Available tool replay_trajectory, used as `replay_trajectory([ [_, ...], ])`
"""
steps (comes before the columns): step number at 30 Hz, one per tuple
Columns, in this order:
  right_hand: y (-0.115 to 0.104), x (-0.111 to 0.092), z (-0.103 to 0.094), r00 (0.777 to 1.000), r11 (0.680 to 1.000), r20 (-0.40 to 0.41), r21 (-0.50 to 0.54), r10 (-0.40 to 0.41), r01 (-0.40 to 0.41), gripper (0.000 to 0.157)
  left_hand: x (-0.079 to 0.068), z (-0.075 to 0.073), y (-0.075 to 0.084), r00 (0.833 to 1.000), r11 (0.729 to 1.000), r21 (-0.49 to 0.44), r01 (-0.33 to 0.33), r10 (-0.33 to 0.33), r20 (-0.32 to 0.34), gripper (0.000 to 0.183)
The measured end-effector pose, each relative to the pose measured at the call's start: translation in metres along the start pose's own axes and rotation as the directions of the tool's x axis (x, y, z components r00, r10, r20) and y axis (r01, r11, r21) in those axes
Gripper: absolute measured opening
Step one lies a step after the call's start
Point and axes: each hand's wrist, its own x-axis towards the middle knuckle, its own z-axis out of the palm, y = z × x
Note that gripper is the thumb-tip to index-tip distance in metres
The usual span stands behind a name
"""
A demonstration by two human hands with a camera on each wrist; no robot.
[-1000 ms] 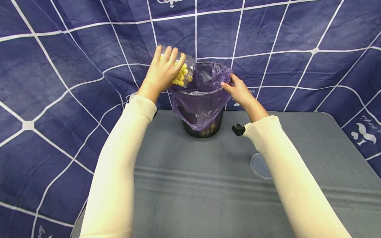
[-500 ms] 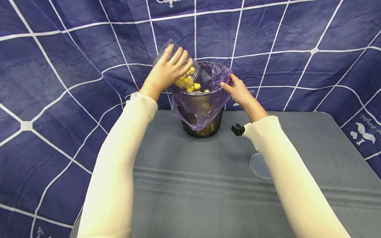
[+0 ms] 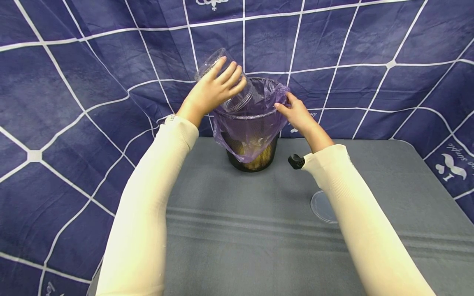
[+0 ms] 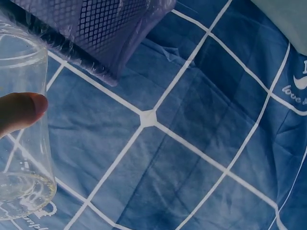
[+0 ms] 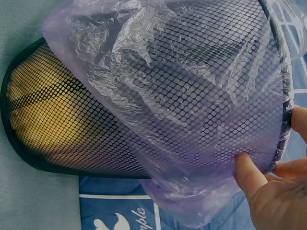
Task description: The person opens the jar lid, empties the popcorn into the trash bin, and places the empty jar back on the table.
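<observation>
My left hand point(image 3: 214, 87) grips a clear plastic jar point(image 3: 238, 100), tipped with its mouth over a black mesh trash bin point(image 3: 267, 159). No yellow pieces show inside the jar; in the left wrist view, my thumb point(image 4: 21, 111) lies along its clear wall. A thin purple bag point(image 3: 242, 137) lines the bin and hangs folded over the rim. At the right side of that rim, my right hand point(image 3: 298, 117) pinches bag and edge, thumb outside and fingers over the top. Through the mesh low in the bin shows a yellow mass point(image 5: 48, 108).
A round clear lid point(image 3: 323, 206) lies flat on the grey tabletop point(image 3: 237, 230), partly behind the right sleeve point(image 3: 355, 205). Blue cloth point(image 3: 333, 41) with white lines hangs behind the bin and along the left side.
The jar has tipped steeper toward the bin, and the yellow pieces have fallen from it into the bag. Yellow now shows through the lower mesh. My right hand has stayed at the rim.
</observation>
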Motion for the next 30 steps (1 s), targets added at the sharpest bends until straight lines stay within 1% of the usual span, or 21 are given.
replay_trajectory([
  [1,0.0,0.0,0.0,1.0,1.0,0.001,0.002,0.001,-0.001,0.058,0.0,0.0,0.001,1.0,1.0,-0.006,0.021,-0.021,-0.006,0.04],
  [3,0.0,0.0,-0.001,1.0,1.0,0.0,-0.002,0.003,-0.003,0.058,-0.001,-0.001,0.003,0.996,0.996,-0.036,0.087,-0.087,-0.02,0.037],
  [5,0.0,0.0,-0.001,1.0,1.0,0.0,-0.004,0.003,-0.003,0.058,-0.003,-0.002,0.005,0.983,0.978,-0.099,0.183,-0.183,0.003,0.036],
  [6,0.0,-0.001,-0.001,1.0,1.0,-0.001,-0.005,0.002,-0.002,0.058,-0.004,-0.004,0.006,0.972,0.962,-0.139,0.236,-0.233,0.034,0.037],
  [7,0.0,0.0,-0.001,1.0,1.0,-0.002,-0.003,0.001,-0.001,0.058,-0.005,-0.005,0.006,0.956,0.938,-0.184,0.293,-0.283,0.079,0.043],
  [8,0.0,0.0,-0.001,1.0,1.0,-0.004,-0.005,0.002,-0.002,0.058,-0.007,-0.007,0.006,0.934,0.908,-0.224,0.354,-0.332,0.127,0.053],
  [9,0.0,0.0,-0.001,1.0,1.0,-0.005,-0.006,0.004,-0.004,0.058,-0.009,-0.008,0.006,0.908,0.871,-0.262,0.415,-0.379,0.179,0.065],
  [11,0.001,0.0,-0.001,1.0,1.0,-0.006,-0.009,0.007,-0.007,0.058,-0.012,-0.012,0.007,0.845,0.787,-0.317,0.53,-0.46,0.271,0.087],
  [12,0.001,0.0,-0.001,1.0,1.0,-0.005,-0.011,0.008,-0.009,0.058,-0.013,-0.014,0.008,0.813,0.739,-0.343,0.58,-0.502,0.295,0.097],
  [13,0.0,0.0,-0.001,1.0,1.0,-0.004,-0.013,0.01,-0.01,0.059,-0.015,-0.015,0.009,0.781,0.688,-0.369,0.624,-0.543,0.307,0.1],
  [15,0.001,0.0,-0.001,1.0,1.0,-0.003,-0.018,0.012,-0.012,0.059,-0.017,-0.018,0.013,0.721,0.581,-0.438,0.687,-0.623,0.304,0.101],
  [17,0.001,-0.001,-0.001,1.0,1.0,-0.004,-0.021,0.01,-0.01,0.059,-0.018,-0.021,0.017,0.659,0.472,-0.505,0.722,-0.691,0.297,0.102],
  [19,0.001,-0.001,-0.001,1.0,1.0,-0.006,-0.024,0.008,-0.008,0.059,-0.018,-0.025,0.022,0.593,0.36,-0.567,0.741,-0.746,0.302,0.103],
  [21,0.001,-0.001,-0.002,1.0,1.0,-0.007,-0.025,0.004,-0.004,0.059,-0.017,-0.03,0.026,0.535,0.252,-0.629,0.736,-0.786,0.31,0.105],
  [22,0.001,-0.001,-0.002,1.0,1.0,-0.007,-0.028,0.002,-0.002,0.059,-0.017,-0.033,0.028,0.51,0.203,-0.658,0.725,-0.8,0.316,0.105],
  [23,0.001,0.0,-0.002,1.0,1.0,-0.005,-0.027,0.001,-0.001,0.058,-0.017,-0.035,0.031,0.489,0.153,-0.692,0.705,-0.811,0.32,0.106],
  [24,0.001,0.0,-0.002,1.0,1.0,-0.003,-0.029,0.003,-0.003,0.058,-0.017,-0.039,0.033,0.475,0.108,-0.726,0.679,-0.819,0.322,0.106],
  [25,0.0,0.0,-0.002,1.0,1.0,-0.002,-0.029,0.003,-0.003,0.058,-0.017,-0.042,0.036,0.467,0.07,-0.759,0.647,-0.823,0.323,0.105],
  [27,0.0,0.0,-0.002,1.0,1.0,-0.001,-0.029,0.007,-0.007,0.058,-0.016,-0.05,0.042,0.46,-0.003,-0.819,0.574,-0.826,0.326,0.104],
  [29,0.0,0.0,-0.001,1.0,1.0,0.002,-0.024,0.013,-0.013,0.059,-0.015,-0.062,0.048,0.462,-0.073,-0.862,0.501,-0.82,0.337,0.101],
  [30,0.0,0.0,-0.001,1.0,1.0,0.002,-0.022,0.016,-0.016,0.059,-0.014,-0.069,0.051,0.465,-0.105,-0.878,0.467,-0.816,0.345,0.1],
])
